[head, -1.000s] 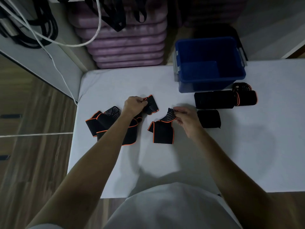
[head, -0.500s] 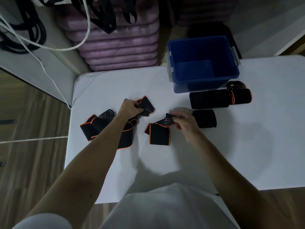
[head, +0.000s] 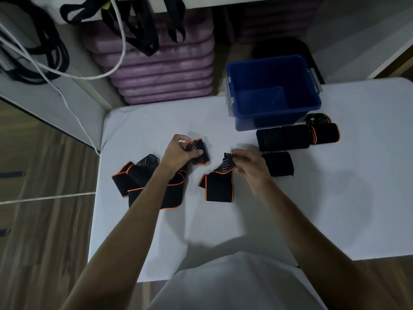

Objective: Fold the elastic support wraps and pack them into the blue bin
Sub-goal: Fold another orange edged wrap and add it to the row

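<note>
**Two wrap ends in hand, bin not yet loaded**

We have our left hand (head: pixel 178 153) curled round the end of one orange-trimmed wrap (head: pixel 199 152), its grip tight on a short folded section, while the rest of that wrap trails under our forearm into a loose heap (head: pixel 143 182) on the table (head: pixel 335 209). Our right hand (head: pixel 250 164) pinches the striped end of a second wrap (head: pixel 220 184), a narrow fingertip grip, with its body lying flat between our arms.

The blue bin (head: pixel 274 121) stands at the table's far edge and looks to hold nothing. Just in front of it lie three finished black rolls (head: pixel 283 137), one trimmed in orange, and a shorter one (head: pixel 278 164) beside our right wrist.

We judge the risk to be the elastic itself: it springs back, so a fold released too soon may open. Working two wraps at once could also let the loose tail at left twist or snag. The rolls by the bin could unwind if our right arm brushes them.
</note>
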